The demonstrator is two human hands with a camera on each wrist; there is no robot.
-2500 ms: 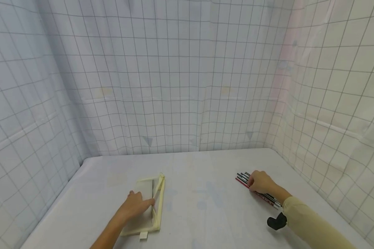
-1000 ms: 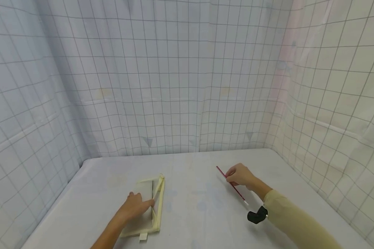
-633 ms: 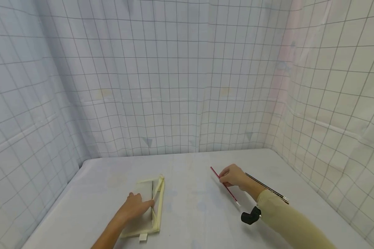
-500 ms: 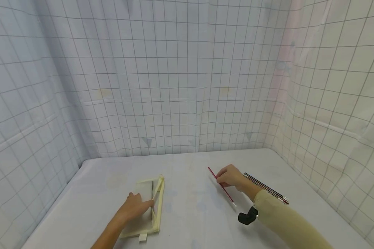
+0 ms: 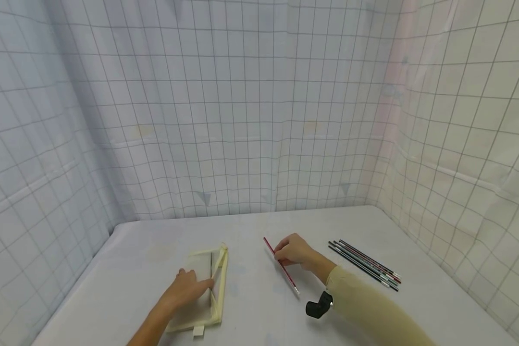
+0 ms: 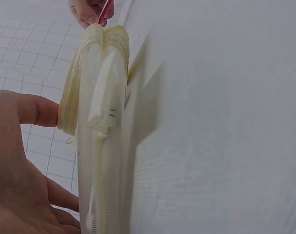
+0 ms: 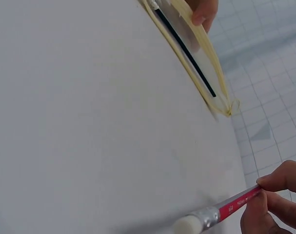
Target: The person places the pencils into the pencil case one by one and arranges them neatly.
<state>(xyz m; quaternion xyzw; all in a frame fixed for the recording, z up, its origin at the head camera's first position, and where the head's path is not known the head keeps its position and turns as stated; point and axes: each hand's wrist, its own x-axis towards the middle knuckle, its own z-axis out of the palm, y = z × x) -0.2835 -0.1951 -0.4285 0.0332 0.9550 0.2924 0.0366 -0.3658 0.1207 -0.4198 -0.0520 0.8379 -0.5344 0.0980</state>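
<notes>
Right hand pinches red pencil, now nearer centre frame; pencil bunch uncovered at right. Left hand unmoved, laid flat-ish on pouch, lower left.

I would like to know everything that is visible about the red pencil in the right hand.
The red pencil is straight and slim, with pale printing, a shiny, metal-looking silver band and a white eraser. The right hand pinches it between thumb and fingers. It slants above the white table, eraser end nearer the wearer, between the yellow-edged pouch and the other pencils. Whether its far end is sharpened, I cannot tell.
</notes>
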